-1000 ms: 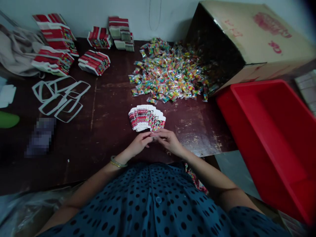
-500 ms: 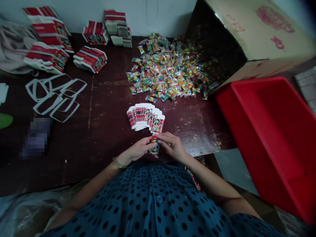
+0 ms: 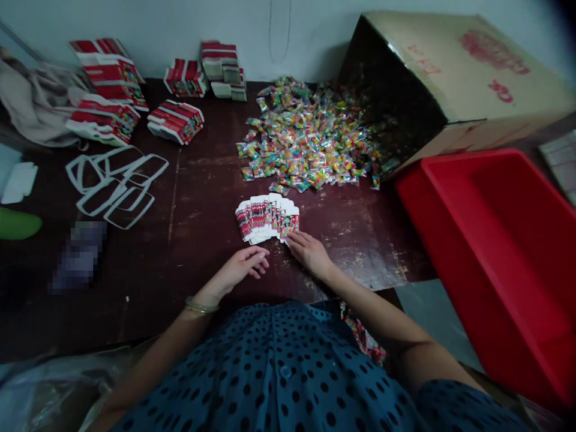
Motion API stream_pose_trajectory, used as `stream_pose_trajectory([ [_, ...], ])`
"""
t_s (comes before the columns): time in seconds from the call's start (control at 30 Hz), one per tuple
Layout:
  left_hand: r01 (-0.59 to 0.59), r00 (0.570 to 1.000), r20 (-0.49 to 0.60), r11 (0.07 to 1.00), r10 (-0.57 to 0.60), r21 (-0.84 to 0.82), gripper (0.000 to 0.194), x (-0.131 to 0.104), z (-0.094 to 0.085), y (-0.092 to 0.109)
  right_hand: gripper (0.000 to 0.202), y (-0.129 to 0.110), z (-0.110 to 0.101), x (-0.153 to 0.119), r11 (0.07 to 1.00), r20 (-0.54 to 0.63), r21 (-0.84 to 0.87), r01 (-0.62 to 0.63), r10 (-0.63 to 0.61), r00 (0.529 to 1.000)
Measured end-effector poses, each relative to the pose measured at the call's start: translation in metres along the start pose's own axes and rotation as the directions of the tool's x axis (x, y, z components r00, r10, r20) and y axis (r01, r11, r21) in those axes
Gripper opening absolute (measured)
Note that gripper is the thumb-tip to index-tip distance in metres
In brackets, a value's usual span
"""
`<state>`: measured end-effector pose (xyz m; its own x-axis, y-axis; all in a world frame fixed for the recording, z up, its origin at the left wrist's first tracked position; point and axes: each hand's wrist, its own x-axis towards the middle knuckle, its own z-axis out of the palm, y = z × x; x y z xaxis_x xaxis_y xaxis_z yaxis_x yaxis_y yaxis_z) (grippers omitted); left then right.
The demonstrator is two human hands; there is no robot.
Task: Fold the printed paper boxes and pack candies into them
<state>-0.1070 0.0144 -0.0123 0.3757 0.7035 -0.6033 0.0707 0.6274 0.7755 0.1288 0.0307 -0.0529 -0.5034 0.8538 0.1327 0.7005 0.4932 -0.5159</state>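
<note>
A fanned row of flat red and white printed cartons lies on the dark table in front of me. My right hand rests its fingertips on the lower right end of the fan, fingers stretched out. Just below the fan's left part is my left hand, its fingers loosely apart with nothing between them. Beyond the cartons spreads a large pile of small clear bags of colourful candy.
An open cardboard box lies at the back right, beside a red plastic tub. Carton stacks, white bands, a green object and a blurred-out item are on the left.
The small printed carton that both hands held has left them and is no longer distinct. My left hand has moved left and opened; my right hand has reached to the fan. The view has shifted slightly.
</note>
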Motion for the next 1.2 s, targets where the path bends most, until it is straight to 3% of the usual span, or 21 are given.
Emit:
stream_pose_trajectory([
  [0.13, 0.112, 0.981, 0.187, 0.935, -0.051, -0.336, 0.039, 0.001, 0.015, -0.010, 0.026, -0.027, -0.014, -0.023, 0.968, -0.063, 0.181, 0.177, -0.168, 0.984],
  [0.2, 0.110, 0.983, 0.183, 0.896, -0.033, -0.431, 0.032, 0.007, 0.028, -0.016, 0.029, -0.041, -0.021, -0.031, 0.929, -0.059, 0.278, 0.243, -0.236, 0.970],
  [0.3, 0.102, 0.987, 0.150, 0.926, -0.049, -0.364, 0.028, 0.010, 0.046, -0.024, 0.033, -0.050, -0.024, -0.028, 0.958, -0.131, 0.270, 0.099, -0.065, 0.989],
  [0.37, 0.110, 0.984, 0.166, 0.952, -0.064, -0.286, 0.021, 0.007, 0.054, -0.025, 0.025, -0.048, -0.022, -0.021, 0.963, -0.160, 0.268, 0.003, 0.042, 0.986],
  [0.47, 0.107, 0.986, 0.151, 0.949, -0.064, -0.296, 0.017, 0.002, 0.061, -0.020, 0.016, -0.045, -0.017, -0.014, 0.956, -0.184, 0.293, 0.002, 0.055, 0.981],
  [0.63, 0.003, 1.000, 0.017, 0.926, 0.003, -0.377, 0.045, 0.002, 0.061, -0.006, 0.033, -0.056, -0.012, -0.013, 0.992, -0.349, 0.125, 0.020, 0.025, 0.937],
  [0.73, -0.024, 1.000, -0.010, 0.938, 0.022, -0.346, 0.048, 0.004, 0.060, -0.008, 0.029, -0.063, -0.013, -0.009, 0.981, -0.352, 0.193, -0.007, 0.076, 0.933],
  [0.83, -0.041, 0.999, 0.005, 0.949, 0.045, -0.314, 0.039, 0.005, 0.062, -0.019, 0.008, -0.061, -0.018, -0.001, 0.916, -0.211, 0.399, -0.047, 0.141, 0.967],
  [0.93, -0.079, 0.996, 0.005, 0.956, 0.084, -0.281, 0.019, 0.004, 0.063, -0.028, 0.011, -0.051, -0.027, 0.005, 0.876, 0.034, 0.480, -0.049, 0.038, 0.999],
  [1.03, -0.023, 0.988, 0.140, 0.963, 0.062, -0.268, 0.018, -0.001, 0.056, -0.025, 0.020, -0.042, -0.041, 0.009, 0.837, 0.294, 0.541, -0.080, -0.099, 0.951],
  [1.13, 0.096, 0.912, 0.409, 0.980, -0.017, -0.173, 0.030, -0.007, 0.046, -0.017, 0.030, -0.041, -0.057, 0.010, 0.750, 0.485, 0.632, -0.196, -0.185, 0.855],
  [1.2, 0.076, 0.923, 0.384, 0.993, -0.037, -0.086, 0.037, -0.009, 0.042, -0.016, 0.030, -0.044, -0.060, 0.009, 0.718, 0.490, 0.655, -0.234, -0.169, 0.855],
])
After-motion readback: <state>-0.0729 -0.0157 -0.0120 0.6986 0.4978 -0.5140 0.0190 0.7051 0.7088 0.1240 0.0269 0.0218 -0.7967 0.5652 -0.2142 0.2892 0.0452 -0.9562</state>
